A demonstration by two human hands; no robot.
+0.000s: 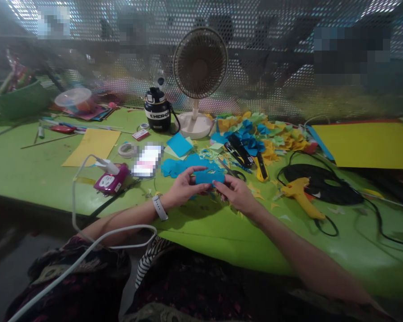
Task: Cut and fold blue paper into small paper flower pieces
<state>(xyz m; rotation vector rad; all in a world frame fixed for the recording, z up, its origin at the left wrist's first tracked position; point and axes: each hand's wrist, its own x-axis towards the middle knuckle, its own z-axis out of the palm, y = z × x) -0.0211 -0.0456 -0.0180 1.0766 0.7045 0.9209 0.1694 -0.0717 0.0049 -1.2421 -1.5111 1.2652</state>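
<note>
1. A small blue paper piece (210,177) sits between both hands, just above the green table (53,188), and holding it up is the step in hand.
2. The left hand (184,188), with a white watch strap (160,208) on its wrist, pinches the piece's left end, its fingers curled and nearly closed. The right hand (235,194) pinches the right end with its fingertips.
3. Blue paper scraps (184,165) lie just beyond the hands. Black-handled scissors (231,169) rest beside the right hand, and a yellow hot glue gun (300,192) lies farther right.
4. A heap of yellow, green and blue paper cuttings (258,136) lies beyond, near a desk fan (200,62).
5. There are 3 containers: a closed black jug (157,109), contents hidden; a clear round tub (74,100), contents unclear; and a green basket (16,100) holding colourful items too blurred to name.
</note>
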